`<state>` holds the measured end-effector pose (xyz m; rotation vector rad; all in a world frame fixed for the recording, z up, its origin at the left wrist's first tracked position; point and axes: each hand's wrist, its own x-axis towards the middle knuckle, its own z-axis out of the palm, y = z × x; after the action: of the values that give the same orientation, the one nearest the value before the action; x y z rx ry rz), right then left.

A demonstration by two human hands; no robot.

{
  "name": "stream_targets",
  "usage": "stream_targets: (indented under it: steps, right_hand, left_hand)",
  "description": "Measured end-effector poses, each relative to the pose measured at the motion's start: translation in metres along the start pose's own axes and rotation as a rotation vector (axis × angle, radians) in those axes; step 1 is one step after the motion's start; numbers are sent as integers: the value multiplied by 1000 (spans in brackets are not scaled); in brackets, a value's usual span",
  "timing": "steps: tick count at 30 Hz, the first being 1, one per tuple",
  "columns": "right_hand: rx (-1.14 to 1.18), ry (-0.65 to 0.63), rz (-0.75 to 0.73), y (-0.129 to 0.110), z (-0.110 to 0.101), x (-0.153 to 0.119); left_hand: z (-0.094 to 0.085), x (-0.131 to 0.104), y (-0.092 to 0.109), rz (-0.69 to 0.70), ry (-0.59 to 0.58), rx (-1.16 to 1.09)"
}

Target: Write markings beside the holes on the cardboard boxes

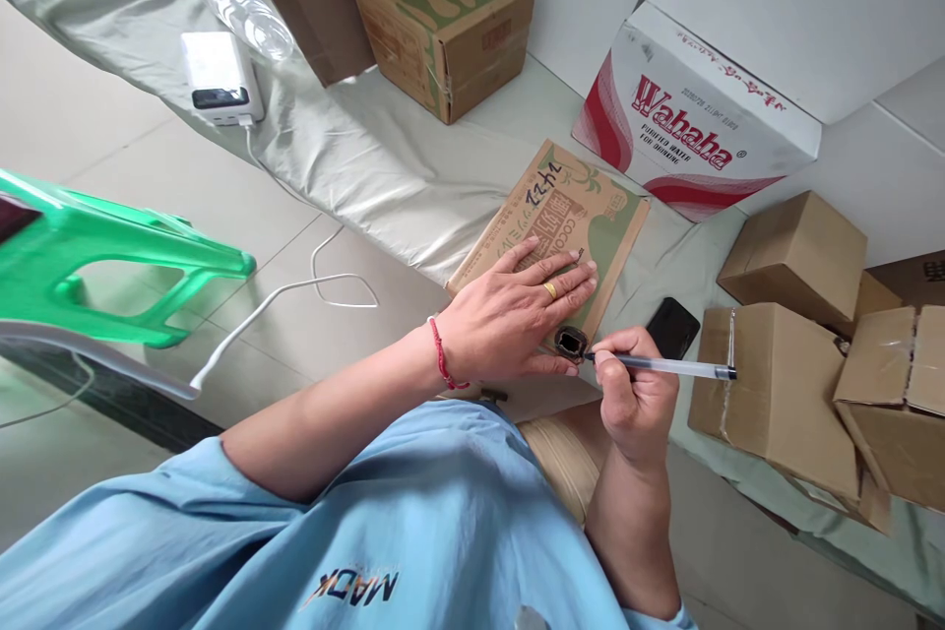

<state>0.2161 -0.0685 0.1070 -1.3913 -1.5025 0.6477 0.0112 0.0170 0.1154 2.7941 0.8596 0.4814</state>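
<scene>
Lying on the pale green cloth (413, 167), just right of the middle of the frame: a printed carton (591, 207) with green and brown artwork and black handwritten figures near its upper corner. Pressed flat over its lower part: the left hand (517, 315), fingers extended and apart, gripping nothing, with a gold ring on one finger and a red bracelet (441, 354) at the wrist. Beside the thumb, at the carton's lower corner, a small dark patch (571, 345); too small to tell what. Pinched in the closed fingers of the right hand (639, 399), right of that corner: a clear pen (686, 368), tip pointed left towards the patch; cannot tell whether touching.

Just right of the carton, a black phone-like slab (673, 328). Farther right, near the frame's edge, three plain brown boxes (775, 394) close together. Towards the upper right, a red-and-white Wahaha box (686, 128) against the white wall (775, 0). At upper centre, another coconut carton (443, 20) beside a larger brown box (317, 0). At upper left, a clear bottle (228, 0) and a white power bank (221, 74) with a white cable plugged in. At left, a green stool (148, 256). Along the bottom, a blue shirt (443, 512).
</scene>
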Motion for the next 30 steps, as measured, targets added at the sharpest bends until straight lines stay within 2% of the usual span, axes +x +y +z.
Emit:
stream_targets:
  steps: [20,30]
  right_hand:
    - [-90,112,-37,4,4,0]
    - [-76,116,-38,0,9,5]
  left_hand:
    - [-1,0,0,-11,-18,-13]
    - [-1,0,0,-12,-12,-4]
